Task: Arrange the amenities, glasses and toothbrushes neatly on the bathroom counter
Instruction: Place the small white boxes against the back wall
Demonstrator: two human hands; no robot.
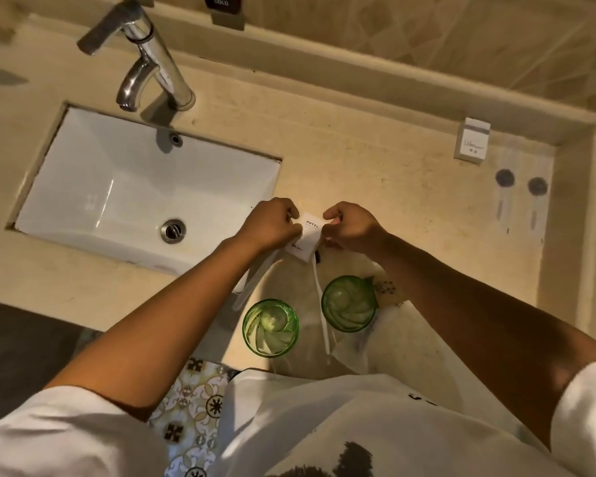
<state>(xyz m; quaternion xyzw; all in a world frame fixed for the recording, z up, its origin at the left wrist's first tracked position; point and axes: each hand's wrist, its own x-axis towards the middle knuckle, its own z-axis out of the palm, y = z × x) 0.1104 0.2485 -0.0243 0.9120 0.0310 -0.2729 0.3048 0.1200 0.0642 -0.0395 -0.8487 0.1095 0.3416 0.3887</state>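
Midway, by the look of things: left hand (272, 223) and right hand (350, 227) pinched on opposite edges of a white sachet (307, 237) printed "HOTEL", held above the table (375, 173) just right of the sink (145, 187). Two green glasses (270, 327) (349, 303) near the front edge, well apart; white toothbrushes (322, 311) loose beside them. One small white box (472, 141) already against the back ledge. Sachet flat, stiff-looking, uncreased.
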